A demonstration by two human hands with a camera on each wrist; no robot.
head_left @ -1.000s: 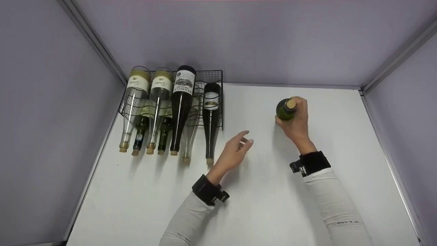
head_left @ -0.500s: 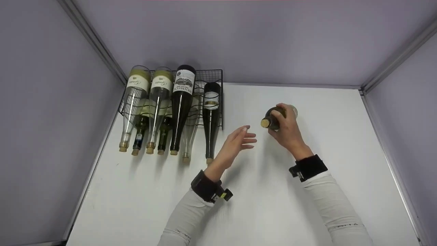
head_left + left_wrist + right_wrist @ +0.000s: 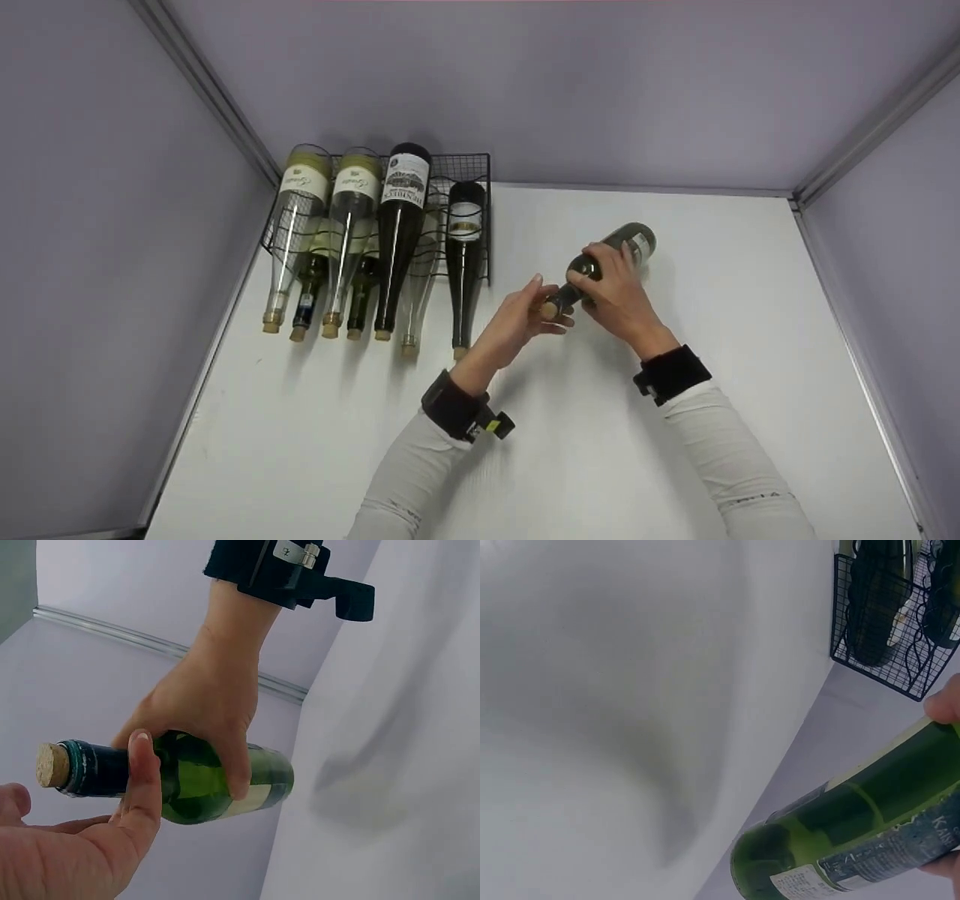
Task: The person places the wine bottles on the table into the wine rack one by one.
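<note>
A green wine bottle is tilted above the table, its corked neck pointing down and left in the head view. My right hand grips the bottle around its shoulder and body. Around the neck, just behind the cork, is my left hand with fingers beneath and thumb to one side, not closed firmly. In the left wrist view the left thumb crosses in front of the neck; whether it touches the glass is unclear. The right wrist view shows the bottle's base and label.
A black wire rack stands at the back left. Several corked bottles lie in it, necks toward me, including a dark one with a white label and a dark one at the right end. Grey walls enclose the white table.
My right hand has tipped the upright bottle over and brought its neck down and left to my left hand. The left hand has turned slightly, its fingers now beneath the neck.
</note>
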